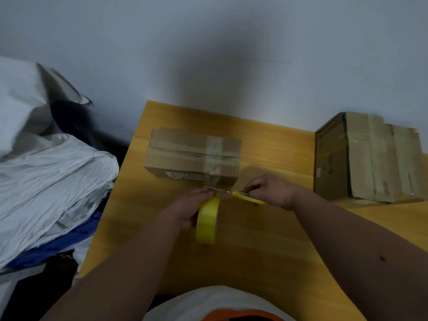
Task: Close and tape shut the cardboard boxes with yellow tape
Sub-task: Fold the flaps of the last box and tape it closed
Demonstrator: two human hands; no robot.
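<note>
A flat cardboard box lies closed on the wooden table, with a pale strip of tape running across its top and down its front side. My left hand grips a roll of yellow tape just in front of the box. The strip stretches from the box down to the roll. My right hand holds yellow-handled scissors, and their blades reach left across the stretched tape at the box's front edge.
A stack of taped cardboard boxes stands at the table's right side against the wall. Left of the table lie crumpled grey and white plastic bags over something blue. The table's left edge runs close to my left forearm.
</note>
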